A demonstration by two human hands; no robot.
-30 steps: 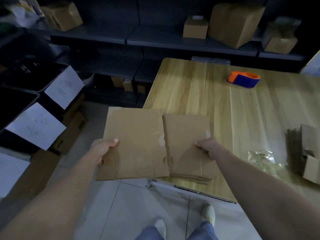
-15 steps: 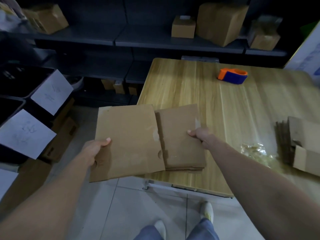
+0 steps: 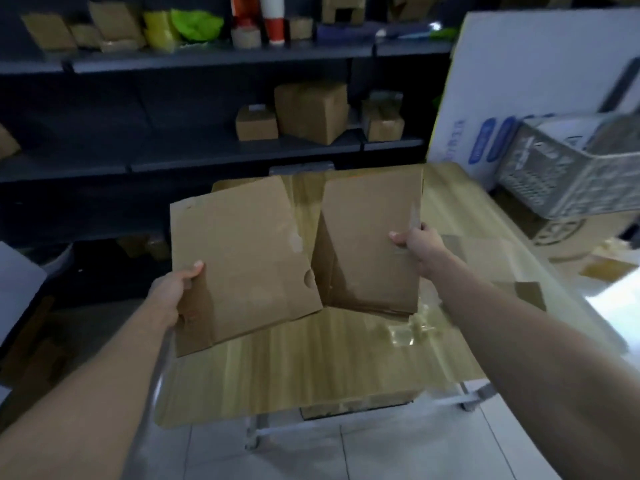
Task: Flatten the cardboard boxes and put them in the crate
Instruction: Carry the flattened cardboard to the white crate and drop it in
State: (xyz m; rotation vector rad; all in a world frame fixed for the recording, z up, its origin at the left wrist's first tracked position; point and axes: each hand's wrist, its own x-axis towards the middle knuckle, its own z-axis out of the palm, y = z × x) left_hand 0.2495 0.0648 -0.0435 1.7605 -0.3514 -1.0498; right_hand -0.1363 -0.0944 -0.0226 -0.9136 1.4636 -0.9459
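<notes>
Head view, cardboard: two flattened brown cardboard boxes are held up above the pale wooden table [image 3: 311, 362], tilted towards the person. The larger flattened box [image 3: 242, 258] is on the left and the smaller flattened box [image 3: 367, 244] on the right, their inner edges meeting low down.
Left hand: the left hand [image 3: 169, 292] pinches the lower left edge of the larger piece, thumb on the front face.
Right hand: the right hand [image 3: 415, 245] clamps the right edge of the smaller piece, fingers curled behind it.
Crate: the grey perforated plastic crate [image 3: 568, 168] stands at the far right of the table, well apart from the cardboard.
Doing it well: I would lay one piece on the other, square the edges, then carry the stack right and slide it in flat or on edge.
Risk: held by single edges, the sheets may sag or spring open.
Hard to see: the picture is blurred; the crate is cut off at the right edge and its inside is unclear; I cannot tell whether the two pieces are joined.
</notes>
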